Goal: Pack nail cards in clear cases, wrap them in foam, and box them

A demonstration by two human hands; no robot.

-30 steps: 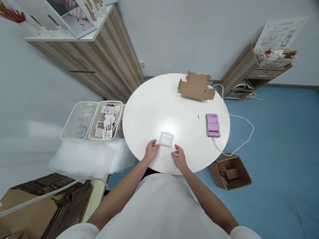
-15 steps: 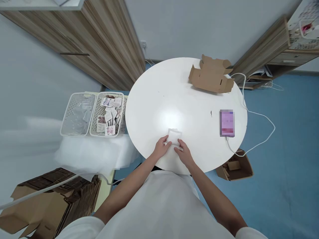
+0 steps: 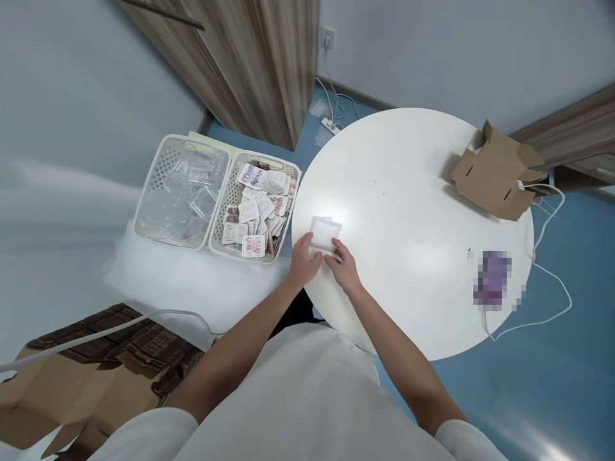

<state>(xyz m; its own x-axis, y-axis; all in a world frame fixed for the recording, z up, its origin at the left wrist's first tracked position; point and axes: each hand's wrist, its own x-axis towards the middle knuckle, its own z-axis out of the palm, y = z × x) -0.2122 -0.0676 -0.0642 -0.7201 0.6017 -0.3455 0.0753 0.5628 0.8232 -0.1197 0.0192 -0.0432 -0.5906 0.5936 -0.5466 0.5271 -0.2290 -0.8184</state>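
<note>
A small, flat, square packet [image 3: 325, 233], white and partly see-through, sits between my hands near the left edge of the round white table [image 3: 413, 192]. My left hand [image 3: 302, 264] grips its left near corner, with the fingers closed. On the opposite side, my right hand [image 3: 343, 266] pinches the right near corner between thumb and fingers. What lies inside the packet cannot be made out.
Left of the table stand a white basket [image 3: 217, 221] of printed cards and another basket [image 3: 139, 214] of clear plastic pieces. White sheeting [image 3: 192, 275] and folded cardboard boxes [image 3: 72, 384] lie nearer. Across the table are an open cardboard box [image 3: 500, 169] and a blurred purple device [image 3: 494, 278] with a cable.
The view has swung left, bringing the baskets closer to the middle. Both hands have shifted with the packet toward the table's left edge and remain on it.
</note>
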